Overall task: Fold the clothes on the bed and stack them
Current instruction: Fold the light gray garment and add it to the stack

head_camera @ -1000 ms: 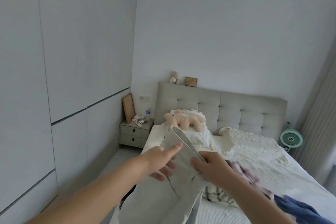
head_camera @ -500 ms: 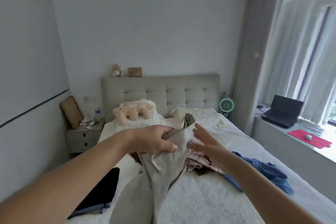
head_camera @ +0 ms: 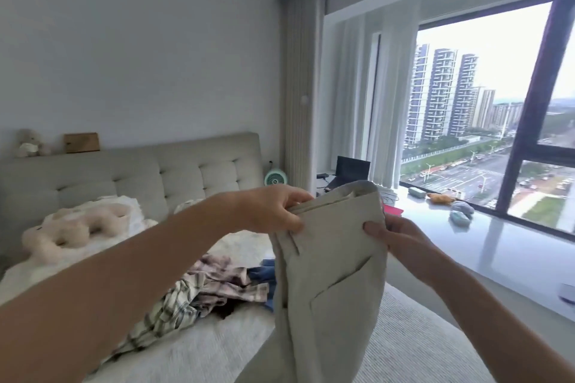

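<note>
Beige trousers (head_camera: 333, 274) hanging doubled above the near end of the bed (head_camera: 413, 348), waistband pinched by left hand (head_camera: 273, 213) and right hand (head_camera: 401, 241): likely to slip askew and unfold if either pinch loosens.

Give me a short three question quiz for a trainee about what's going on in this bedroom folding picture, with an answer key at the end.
1. True or false: both hands grip the beige trousers up off the bed.
2. Which garment lies nearest the trousers on the bed? A) plaid shirt B) red towel C) black coat
3. Fill in: the left hand pinches the trousers at their top ____ corner.

Key
1. True; the right hand holds the opposite edge, thumb on the front.
2. A, the plaid shirt, with a blue garment beside it.
3. Left.
</note>
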